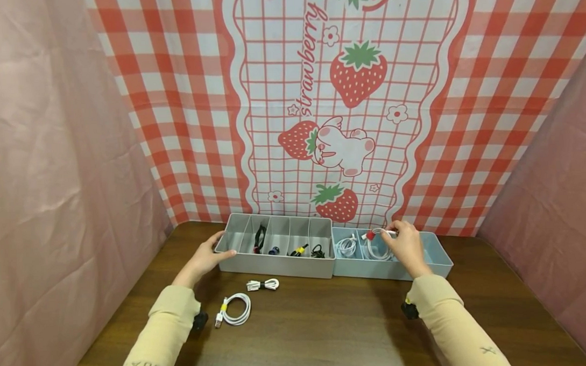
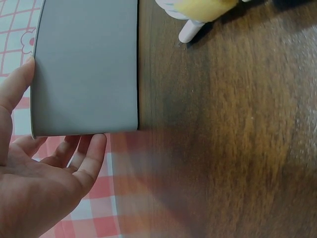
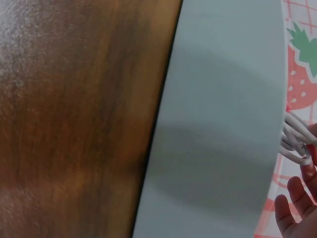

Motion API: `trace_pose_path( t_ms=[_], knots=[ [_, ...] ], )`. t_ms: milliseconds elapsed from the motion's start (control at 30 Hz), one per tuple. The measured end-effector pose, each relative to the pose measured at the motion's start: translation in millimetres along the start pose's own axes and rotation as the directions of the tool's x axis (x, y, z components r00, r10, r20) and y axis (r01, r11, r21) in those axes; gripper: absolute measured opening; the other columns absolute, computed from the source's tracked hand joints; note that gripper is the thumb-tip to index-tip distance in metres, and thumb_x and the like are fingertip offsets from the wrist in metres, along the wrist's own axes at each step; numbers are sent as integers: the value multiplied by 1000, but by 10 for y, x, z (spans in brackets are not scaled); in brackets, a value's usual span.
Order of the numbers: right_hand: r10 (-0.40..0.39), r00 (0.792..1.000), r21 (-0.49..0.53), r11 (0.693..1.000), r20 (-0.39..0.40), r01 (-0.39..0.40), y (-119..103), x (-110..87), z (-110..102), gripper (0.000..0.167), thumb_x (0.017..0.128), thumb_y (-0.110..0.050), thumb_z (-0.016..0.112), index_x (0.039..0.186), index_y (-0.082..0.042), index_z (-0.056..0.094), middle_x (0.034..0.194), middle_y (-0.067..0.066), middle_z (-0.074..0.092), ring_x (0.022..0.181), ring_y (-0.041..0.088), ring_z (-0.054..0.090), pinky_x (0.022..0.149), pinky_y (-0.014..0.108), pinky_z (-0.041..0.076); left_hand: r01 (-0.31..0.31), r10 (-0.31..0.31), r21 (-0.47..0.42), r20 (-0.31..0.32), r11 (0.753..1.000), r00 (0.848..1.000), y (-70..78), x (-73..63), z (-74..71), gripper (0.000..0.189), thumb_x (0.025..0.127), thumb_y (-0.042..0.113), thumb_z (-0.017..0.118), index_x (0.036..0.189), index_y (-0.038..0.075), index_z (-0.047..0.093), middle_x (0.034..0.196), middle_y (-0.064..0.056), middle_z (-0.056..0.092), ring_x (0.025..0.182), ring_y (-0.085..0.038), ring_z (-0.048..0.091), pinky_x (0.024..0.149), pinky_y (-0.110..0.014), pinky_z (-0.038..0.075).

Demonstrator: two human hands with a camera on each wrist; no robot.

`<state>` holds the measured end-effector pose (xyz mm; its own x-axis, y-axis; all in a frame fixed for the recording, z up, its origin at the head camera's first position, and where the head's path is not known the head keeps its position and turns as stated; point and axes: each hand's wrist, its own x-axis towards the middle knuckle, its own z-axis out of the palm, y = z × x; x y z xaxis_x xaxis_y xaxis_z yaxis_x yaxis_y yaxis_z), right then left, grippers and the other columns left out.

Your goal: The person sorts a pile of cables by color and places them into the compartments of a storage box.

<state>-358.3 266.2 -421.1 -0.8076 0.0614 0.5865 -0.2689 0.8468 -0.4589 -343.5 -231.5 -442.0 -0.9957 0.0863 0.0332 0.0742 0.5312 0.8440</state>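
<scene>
My left hand (image 1: 204, 260) holds the left end of a grey divided organizer box (image 1: 276, 265), with the thumb at its front rim and the fingers against the end wall. In the left wrist view, those fingers (image 2: 91, 157) lie along the box's end. Over a light-blue divided box (image 1: 373, 268), my right hand (image 1: 405, 246) pinches a coiled white cable (image 1: 379, 251) with a red tie (image 1: 370, 234). The coil hangs within a middle compartment. Part of it shows above the rim beside the fingers (image 3: 299, 193) in the right wrist view.
Another coiled white cable (image 1: 346, 247) lies in the blue box's left compartment. The grey box holds a black cable (image 1: 259, 238), a yellow-tied cable (image 1: 300, 250) and other small items. On the table, a yellow-tied white cable (image 1: 236, 310) and a black-tied white cable (image 1: 263, 284) lie in front.
</scene>
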Motion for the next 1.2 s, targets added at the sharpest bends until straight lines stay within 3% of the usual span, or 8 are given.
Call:
trace_pose_path(
  t_ms=[300,667,1000,1200],
  knots=[
    [-11,1000,4,1000,4,11,99,-69,73,16,79,-14,73,83,-1,66,82,16,62,72,29,58,61,41,45,1,-1,-12,6,1000,1000,9,-3,2,83,85,35,70,147,3,26,145,-29,32,131,-42,34,104,-55,31],
    [11,1000,14,1000,16,-11,186,-105,113,18,79,-17,74,82,-1,66,81,16,61,70,30,58,62,42,44,-8,8,-16,-3,1000,1000,8,-4,22,75,87,23,68,147,2,27,144,-30,34,130,-41,37,104,-55,31],
    [57,991,25,998,118,-60,179,-74,11,26,81,-21,73,92,2,67,87,17,59,72,26,55,59,33,43,-6,6,-11,-3,1000,1000,12,-8,0,78,86,28,69,147,2,27,143,-29,36,128,-41,39,103,-55,33],
    [34,993,21,999,117,-37,164,-42,-53,27,81,-20,73,97,1,67,84,14,59,73,25,57,59,33,43,8,-8,-7,2,1000,1000,10,-1,1,75,88,25,67,147,3,26,146,-28,32,132,-41,34,104,-55,31]
  ],
)
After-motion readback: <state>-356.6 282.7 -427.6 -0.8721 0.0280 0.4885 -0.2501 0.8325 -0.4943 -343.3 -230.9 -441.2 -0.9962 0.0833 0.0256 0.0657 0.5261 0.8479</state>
